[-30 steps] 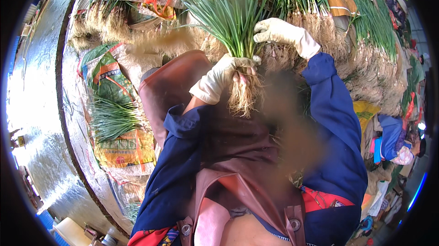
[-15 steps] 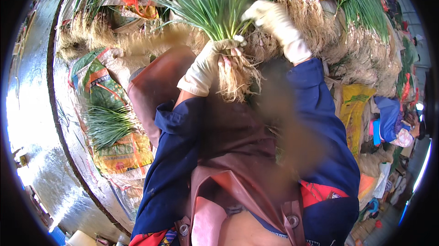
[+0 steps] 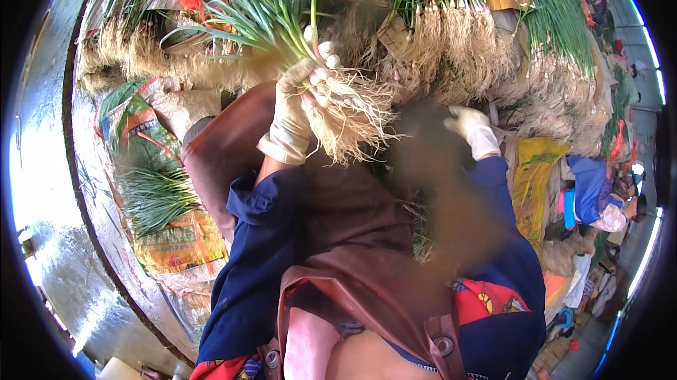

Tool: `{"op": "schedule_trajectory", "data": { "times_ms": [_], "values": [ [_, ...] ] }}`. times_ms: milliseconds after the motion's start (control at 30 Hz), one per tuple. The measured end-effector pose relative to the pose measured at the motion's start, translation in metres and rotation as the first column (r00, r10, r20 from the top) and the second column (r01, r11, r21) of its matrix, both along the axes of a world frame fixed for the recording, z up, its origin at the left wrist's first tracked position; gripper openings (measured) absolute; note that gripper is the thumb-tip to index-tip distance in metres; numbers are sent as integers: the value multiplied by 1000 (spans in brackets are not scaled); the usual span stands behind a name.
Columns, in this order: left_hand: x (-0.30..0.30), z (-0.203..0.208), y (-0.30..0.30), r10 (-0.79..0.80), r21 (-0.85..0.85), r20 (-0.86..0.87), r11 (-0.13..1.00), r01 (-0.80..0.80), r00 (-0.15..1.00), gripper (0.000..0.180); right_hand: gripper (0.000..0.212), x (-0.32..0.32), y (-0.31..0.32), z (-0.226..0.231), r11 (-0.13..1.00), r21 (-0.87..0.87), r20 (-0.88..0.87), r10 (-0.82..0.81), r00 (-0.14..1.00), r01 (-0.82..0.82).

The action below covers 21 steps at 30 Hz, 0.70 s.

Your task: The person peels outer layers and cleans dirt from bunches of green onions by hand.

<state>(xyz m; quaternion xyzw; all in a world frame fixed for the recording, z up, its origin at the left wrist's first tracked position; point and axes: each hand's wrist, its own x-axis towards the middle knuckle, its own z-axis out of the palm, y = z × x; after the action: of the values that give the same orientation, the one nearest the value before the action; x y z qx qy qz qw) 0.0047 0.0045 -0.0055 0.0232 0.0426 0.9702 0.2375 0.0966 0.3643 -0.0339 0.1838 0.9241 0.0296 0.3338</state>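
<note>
My left hand [image 3: 290, 115], in a whitish glove, is closed round a bunch of spring onions [image 3: 271, 20] just above the brown apron. The green leaves fan to the upper left, white bulbs show at the fist, and a thick tuft of pale roots hangs to the right. One stalk stands upright, apart from the other leaves. My right hand [image 3: 471, 126], gloved too, is low on the right, away from the bunch and near the rooty heaps. A brown blur covers part of that side, and its fingers do not show well enough to read.
Heaps of spring onions [image 3: 441, 27] with roots toward me line the far side. On the left, a small bundle [image 3: 155, 196] lies on a printed sack [image 3: 180, 242]. A yellow sack [image 3: 536, 175] is at right, and beyond it is another person in blue [image 3: 589, 186].
My right hand has dropped from beside the leaves down to the right. My left hand has shifted slightly left, and its bunch now tilts with leaves leftward and roots rightward.
</note>
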Motion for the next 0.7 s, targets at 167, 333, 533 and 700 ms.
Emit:
{"op": "schedule_trajectory", "data": {
  "times_ms": [167,333,533,700],
  "values": [
    [-8,-9,3,-131,-180,-26,976,125,991,51,30,-117,-91,10,375,-909,-137,-680,721,181],
    [-10,-16,15,-107,-481,93,866,139,990,38,27,-196,-101,-8,545,-775,-196,-689,698,319],
    [-15,-25,16,-249,-763,215,561,322,944,31,17,-137,-115,9,51,-996,28,-642,766,79],
    [-9,-15,21,-371,-714,156,598,364,915,32,21,-104,-151,9,230,-953,-298,-604,739,-196]
  ]
}}
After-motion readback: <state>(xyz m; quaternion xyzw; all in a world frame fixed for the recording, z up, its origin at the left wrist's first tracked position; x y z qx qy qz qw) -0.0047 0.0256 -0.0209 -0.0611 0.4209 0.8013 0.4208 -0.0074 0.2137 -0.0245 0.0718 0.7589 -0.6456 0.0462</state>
